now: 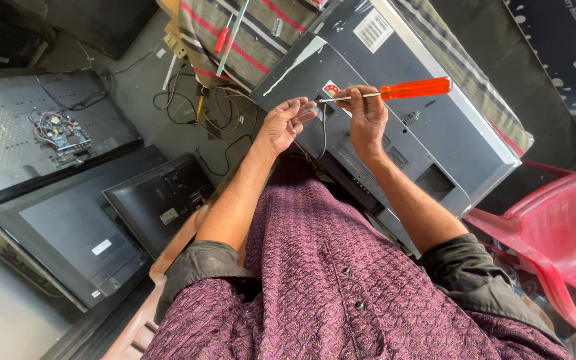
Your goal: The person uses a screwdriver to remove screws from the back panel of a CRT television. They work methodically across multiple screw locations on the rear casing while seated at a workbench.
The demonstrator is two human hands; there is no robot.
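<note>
On the striped cloth (pixel 261 40), face down: grey TV (pixel 428 127), back panel up, running from top centre toward the red chair (pixel 561 233) at lower right. Left of it, on the floor, two dark panels (pixel 68 227) lying flat, another opened set (pixel 8 133) beyond with a bare circuit board (pixel 58 130), and a tangle of wires (pixel 215 113) between these and the TV. Above the TV's near edge, right hand (pixel 368 117), fingers curled tight round the metal shaft of a screwdriver (pixel 401 90), orange handle sticking out to the right, shaft lying roughly level, tip pointing left toward the other hand. Left hand (pixel 281 123) just beside the tip, palm up, fingers loosely spread and half curled, holding nothing visible; whether touching the tip, cannot tell. Farther up on the cloth, a smaller red-handled tool (pixel 223 37).
</note>
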